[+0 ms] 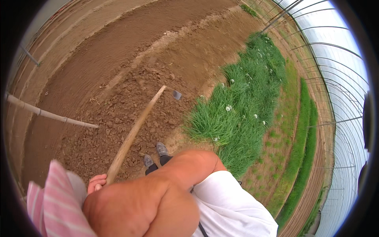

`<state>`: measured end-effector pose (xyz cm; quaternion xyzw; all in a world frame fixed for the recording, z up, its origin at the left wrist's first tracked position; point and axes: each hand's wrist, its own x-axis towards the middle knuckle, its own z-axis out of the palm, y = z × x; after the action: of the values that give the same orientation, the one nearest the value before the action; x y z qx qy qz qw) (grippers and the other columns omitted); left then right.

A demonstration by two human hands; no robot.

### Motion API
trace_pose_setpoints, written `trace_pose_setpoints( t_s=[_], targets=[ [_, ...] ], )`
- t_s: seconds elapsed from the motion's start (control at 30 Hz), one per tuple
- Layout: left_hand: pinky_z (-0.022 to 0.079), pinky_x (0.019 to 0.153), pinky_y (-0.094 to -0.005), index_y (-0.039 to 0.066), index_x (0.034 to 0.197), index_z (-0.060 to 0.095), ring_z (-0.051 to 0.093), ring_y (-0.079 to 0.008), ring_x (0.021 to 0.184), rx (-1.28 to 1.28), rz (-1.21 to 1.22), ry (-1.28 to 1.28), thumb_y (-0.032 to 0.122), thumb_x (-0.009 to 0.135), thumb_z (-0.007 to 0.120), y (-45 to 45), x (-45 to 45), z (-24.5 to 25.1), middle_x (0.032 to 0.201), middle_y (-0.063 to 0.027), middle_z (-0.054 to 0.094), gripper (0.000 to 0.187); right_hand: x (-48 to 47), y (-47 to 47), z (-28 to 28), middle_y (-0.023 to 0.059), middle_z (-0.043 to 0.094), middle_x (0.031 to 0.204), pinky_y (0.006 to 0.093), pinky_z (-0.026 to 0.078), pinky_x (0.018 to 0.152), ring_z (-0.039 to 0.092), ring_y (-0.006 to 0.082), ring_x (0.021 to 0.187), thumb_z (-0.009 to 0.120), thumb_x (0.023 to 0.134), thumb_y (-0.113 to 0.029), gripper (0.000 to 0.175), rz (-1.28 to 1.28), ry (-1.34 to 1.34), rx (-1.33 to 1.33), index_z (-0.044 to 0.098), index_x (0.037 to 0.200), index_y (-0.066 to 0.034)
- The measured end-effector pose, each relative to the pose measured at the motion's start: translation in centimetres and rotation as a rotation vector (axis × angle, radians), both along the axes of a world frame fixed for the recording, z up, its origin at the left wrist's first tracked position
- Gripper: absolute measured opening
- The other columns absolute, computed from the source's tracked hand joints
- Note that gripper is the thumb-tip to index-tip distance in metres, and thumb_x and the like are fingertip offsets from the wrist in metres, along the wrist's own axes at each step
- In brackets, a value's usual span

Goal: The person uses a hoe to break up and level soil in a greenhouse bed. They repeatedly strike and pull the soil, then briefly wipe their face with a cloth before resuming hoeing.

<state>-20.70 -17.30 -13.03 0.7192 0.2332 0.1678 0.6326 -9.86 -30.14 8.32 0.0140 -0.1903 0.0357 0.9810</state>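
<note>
A hoe with a long wooden handle reaches from the lower left up to the middle, its small grey metal blade just above broken brown soil. My left hand, mostly hidden, appears to be the one whose fingers curl around the lower handle. Bare forearms and a bent elbow cover the handle's near end. Behind these arms my right hand is out of sight. Two grey shoes stand on the soil below the blade.
Tall green leafy plants with white flowers grow right of the hoe. A pale pole slants in at left. Pink striped cloth blocks the lower left corner. Narrow green rows and a ribbed greenhouse wall run along the right.
</note>
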Motion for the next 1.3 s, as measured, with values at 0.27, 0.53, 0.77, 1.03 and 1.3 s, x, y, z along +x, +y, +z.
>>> trace_pose_setpoints(
  t_s=[0.27, 0.53, 0.77, 1.03, 1.3],
  targets=[
    [0.054, 0.059, -0.029, -0.002, 0.089, 0.065, 0.065, -0.0194, 0.076, 0.039, -0.092, 0.071, 0.021, 0.1, 0.055, 2.4, -0.2, -1.4, 0.106, -0.0193, 0.07, 0.027, 3.8, -1.6, -7.5, 0.0189, 0.07, 0.09, 0.0435, 0.052, 0.062, 0.062, 0.0293, 0.07, 0.06, 0.104, -0.024, 0.029, 0.137, -0.747, -0.041, 0.069, 0.095, 0.0011],
    [0.043, 0.041, -0.0233, -0.004, 0.091, 0.065, 0.056, -0.0121, 0.057, -0.044, 0.069, -0.064, 0.021, 0.096, 0.056, 2.0, -0.2, -0.1, 0.107, -0.0204, 0.069, 0.028, 9.8, -13.5, -18.4, 0.0161, 0.076, 0.107, 0.0408, 0.059, 0.087, 0.075, 0.0277, 0.095, 0.071, 0.094, -0.014, 0.024, 0.765, -0.489, -0.997, 0.072, 0.111, 0.0032],
    [0.043, 0.039, -0.0234, -0.004, 0.091, 0.065, 0.055, -0.0128, 0.054, -0.075, 0.09, -0.051, 0.021, 0.096, 0.055, 1.5, 0.2, -0.2, 0.106, -0.02, 0.069, 0.028, 10.4, -19.6, -37.6, 0.0135, 0.074, 0.114, 0.0376, 0.059, 0.088, 0.072, 0.0223, 0.102, 0.071, 0.091, -0.015, 0.041, 0.342, 0.642, -1.502, 0.063, 0.128, 0.0013],
    [0.044, 0.04, -0.0226, -0.003, 0.091, 0.064, 0.059, -0.0143, 0.062, -0.038, 0.114, -0.016, 0.023, 0.097, 0.054, 1.8, 0.9, 0.6, 0.107, -0.0193, 0.068, 0.029, 3.2, -25.7, -46.8, 0.0215, 0.074, 0.114, 0.0432, 0.058, 0.085, 0.073, 0.0361, 0.099, 0.076, 0.081, -0.046, 0.051, 0.843, -0.103, -2.72, 0.077, 0.103, 0.001],
    [0.044, 0.04, -0.023, -0.002, 0.091, 0.064, 0.059, -0.0142, 0.062, -0.014, 0.071, -0.054, 0.025, 0.099, 0.053, 2.1, 2.1, 1.4, 0.107, -0.019, 0.068, 0.03, 4.7, -24.5, -43.6, 0.0085, 0.077, 0.098, 0.0357, 0.059, 0.073, 0.072, 0.0209, 0.08, 0.069, 0.082, -0.01, 0.035, 0.116, 0.603, -1.687, 0.075, 0.116, -0.0064]
  ],
)
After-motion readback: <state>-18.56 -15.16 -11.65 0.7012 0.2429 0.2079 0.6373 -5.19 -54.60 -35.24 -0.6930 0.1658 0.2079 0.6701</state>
